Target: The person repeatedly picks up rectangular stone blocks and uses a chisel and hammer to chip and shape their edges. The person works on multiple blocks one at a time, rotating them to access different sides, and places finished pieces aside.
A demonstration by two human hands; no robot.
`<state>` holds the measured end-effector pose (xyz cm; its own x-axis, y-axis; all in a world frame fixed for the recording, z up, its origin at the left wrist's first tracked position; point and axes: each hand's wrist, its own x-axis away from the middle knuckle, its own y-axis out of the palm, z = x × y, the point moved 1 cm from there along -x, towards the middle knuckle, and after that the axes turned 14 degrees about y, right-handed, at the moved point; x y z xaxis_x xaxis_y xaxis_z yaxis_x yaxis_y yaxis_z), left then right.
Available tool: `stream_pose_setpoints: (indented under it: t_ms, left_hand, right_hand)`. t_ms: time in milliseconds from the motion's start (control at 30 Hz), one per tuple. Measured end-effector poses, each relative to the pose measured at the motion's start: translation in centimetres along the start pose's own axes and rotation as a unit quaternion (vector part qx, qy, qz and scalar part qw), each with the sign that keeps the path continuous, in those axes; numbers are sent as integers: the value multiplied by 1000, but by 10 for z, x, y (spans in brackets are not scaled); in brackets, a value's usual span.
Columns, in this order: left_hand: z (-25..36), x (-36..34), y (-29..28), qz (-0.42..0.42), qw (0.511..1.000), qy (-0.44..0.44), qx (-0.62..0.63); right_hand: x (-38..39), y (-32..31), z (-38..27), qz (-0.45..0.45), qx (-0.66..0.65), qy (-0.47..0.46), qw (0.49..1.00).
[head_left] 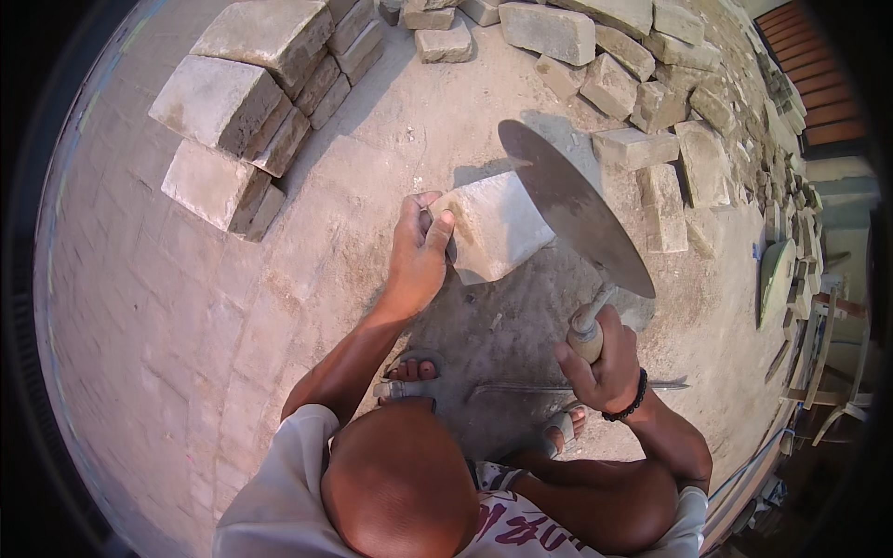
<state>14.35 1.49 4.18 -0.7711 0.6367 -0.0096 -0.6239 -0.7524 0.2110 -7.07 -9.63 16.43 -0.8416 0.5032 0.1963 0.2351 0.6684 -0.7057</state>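
Note:
My left hand grips the left end of a pale, squarish paving block at the middle of the view, thumb on its upper face. My right hand is wrapped round the wooden handle of a large trowel, lower right of the block. The trowel's broad dark blade is tilted beside and partly over the block's right end; I cannot tell whether it touches it. My sandalled feet and bent knees show below.
Stacked pavers stand at upper left. A loose heap of blocks spreads from the top to the right. A long thin metal bar lies by my feet on the dusty ground. Wooden pieces and clutter line the right edge.

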Motion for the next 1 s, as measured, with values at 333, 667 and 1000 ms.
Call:
stream_pose_setpoints:
  t_ms: [333,667,1000]
  left_hand:
    - [-11,-2,10,-11,999,37,-17]
    - [0,-5,26,-15,999,33,-9]
    - [12,-6,29,-49,998,26,-42]
  right_hand:
    - [0,13,40,43,-58,58,996]
    - [-6,25,77,27,52,107,993]
    - [17,5,40,1,-25,12,1000]
